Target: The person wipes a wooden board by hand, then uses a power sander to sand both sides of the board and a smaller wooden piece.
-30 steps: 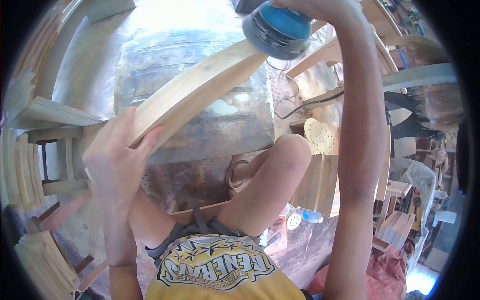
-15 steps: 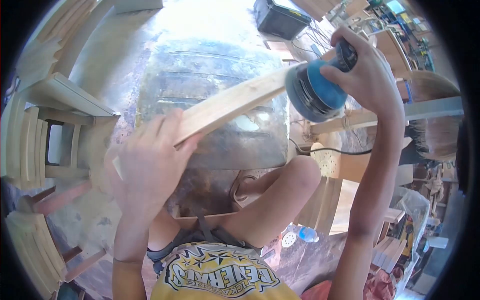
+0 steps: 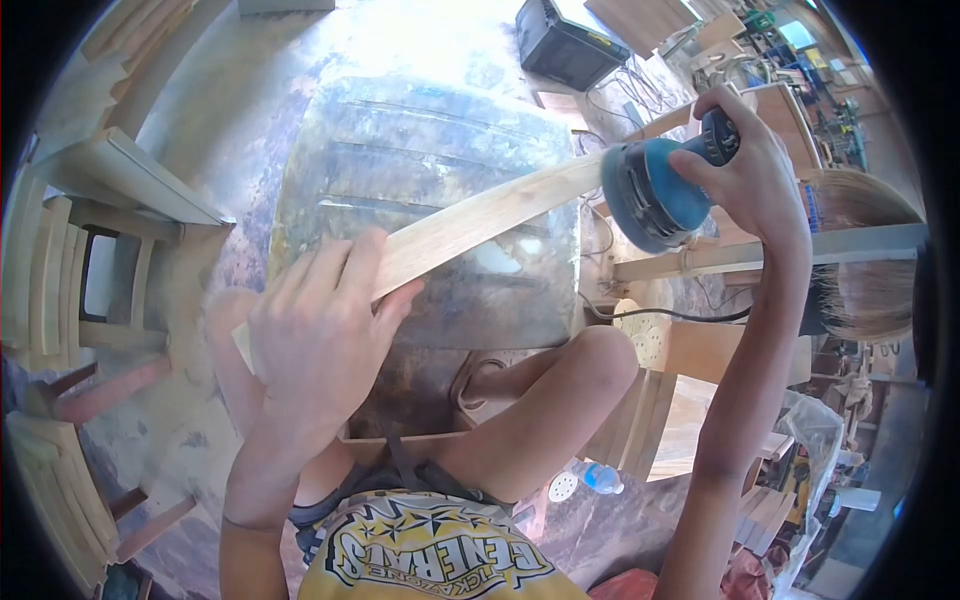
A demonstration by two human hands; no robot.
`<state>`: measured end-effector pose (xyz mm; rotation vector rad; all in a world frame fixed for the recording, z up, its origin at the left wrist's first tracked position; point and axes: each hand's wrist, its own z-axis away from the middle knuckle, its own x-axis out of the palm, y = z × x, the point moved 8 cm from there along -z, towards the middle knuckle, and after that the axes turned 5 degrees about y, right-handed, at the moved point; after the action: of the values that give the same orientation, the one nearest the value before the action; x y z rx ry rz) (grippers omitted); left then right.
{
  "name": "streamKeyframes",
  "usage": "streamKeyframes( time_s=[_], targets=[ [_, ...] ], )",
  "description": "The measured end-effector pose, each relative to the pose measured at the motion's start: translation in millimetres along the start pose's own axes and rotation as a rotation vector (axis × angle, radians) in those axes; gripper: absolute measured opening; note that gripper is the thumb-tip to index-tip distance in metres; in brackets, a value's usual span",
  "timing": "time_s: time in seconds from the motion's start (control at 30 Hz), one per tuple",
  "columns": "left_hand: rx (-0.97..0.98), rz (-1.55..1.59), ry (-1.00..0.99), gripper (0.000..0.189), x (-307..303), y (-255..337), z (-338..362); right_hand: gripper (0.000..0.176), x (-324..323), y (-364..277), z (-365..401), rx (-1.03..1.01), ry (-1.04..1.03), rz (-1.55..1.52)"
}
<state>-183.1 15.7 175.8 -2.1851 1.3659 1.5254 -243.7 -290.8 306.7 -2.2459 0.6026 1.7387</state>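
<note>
A pale wooden slat (image 3: 480,225) slants up to the right across the middle of the head view. My left hand (image 3: 320,325) is closed round its lower left part, fingers over the top and thumb at the near edge. My right hand (image 3: 750,175) grips the handle of a blue and black orbital sander (image 3: 660,190). The sander is tilted on its side, and its round pad meets the far right end of the slat. The exact contact is hidden behind the pad.
Below the slat lies a worn, dusty board (image 3: 420,170). A black case (image 3: 570,45) stands at the far side. Wooden frames (image 3: 130,290) line the left. A black cord (image 3: 670,312) trails at right, and a plastic bottle (image 3: 600,477) lies near my knee.
The sander and my right hand have shifted slightly right and down. The slat has rolled, showing more of its broad face; my left hand still holds it.
</note>
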Motion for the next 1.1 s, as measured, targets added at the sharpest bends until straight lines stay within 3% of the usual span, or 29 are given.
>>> streamKeyframes(
  time_s=[0.13, 0.37, 0.43, 0.5, 0.53, 0.57, 0.63, 0.73, 0.77, 0.83, 0.87, 0.93, 1.1],
  targets=[
    [0.000, 0.017, 0.013, 0.048, 1.0, 2.8, 3.5, 0.047, 6.8, 19.3, -12.9, 0.069, -0.052, 0.042],
    [0.029, -0.009, 0.039, 0.047, 1.3, 3.1, 4.6, 0.050, 18.3, 21.7, -37.5, -0.046, 0.080, -0.007],
    [0.045, -0.010, 0.033, 0.047, 1.8, 6.6, 2.4, 0.049, 18.8, -1.8, -41.7, -0.155, 0.080, -0.034],
    [-0.018, -0.051, 0.003, 0.049, 0.5, 4.5, 3.4, 0.040, 4.7, -44.2, -34.7, -0.135, 0.077, -0.155],
    [-0.008, -0.051, -0.015, 0.049, 1.9, 5.0, 3.2, 0.037, 4.2, -62.5, -36.4, -0.270, 0.150, -0.081],
    [-0.005, -0.062, 0.015, 0.048, 0.4, 3.9, 1.8, 0.037, -2.7, -74.2, -32.5, -0.252, 0.139, -0.085],
    [0.009, -0.062, 0.026, 0.047, -0.2, 6.3, -0.3, 0.036, -14.2, -111.9, -16.9, -0.324, -0.069, -0.362],
    [-0.094, -0.073, 0.002, 0.052, 3.0, 1.2, -1.3, 0.037, -9.5, -134.3, -12.2, -0.291, -0.052, -0.205],
    [-0.081, -0.065, 0.013, 0.053, 2.3, 0.7, -0.2, 0.037, -3.1, -127.2, -8.8, -0.284, -0.055, -0.201],
    [-0.066, -0.056, 0.026, 0.053, 1.2, 1.9, 2.0, 0.036, -14.0, -120.2, 1.7, -0.443, 0.272, -0.165],
    [-0.059, -0.061, 0.023, 0.050, 1.1, 3.4, 3.0, 0.036, -15.1, -112.6, -3.4, -0.442, 0.274, -0.163],
    [-0.045, -0.069, 0.023, 0.046, 1.3, 3.6, 3.8, 0.041, -6.6, -85.8, -21.8, -0.184, 0.091, -0.121],
    [-0.021, -0.062, 0.043, 0.046, -2.7, 4.7, 4.2, 0.048, 0.1, -31.1, -32.2, -0.166, 0.167, -0.104]
  ],
)
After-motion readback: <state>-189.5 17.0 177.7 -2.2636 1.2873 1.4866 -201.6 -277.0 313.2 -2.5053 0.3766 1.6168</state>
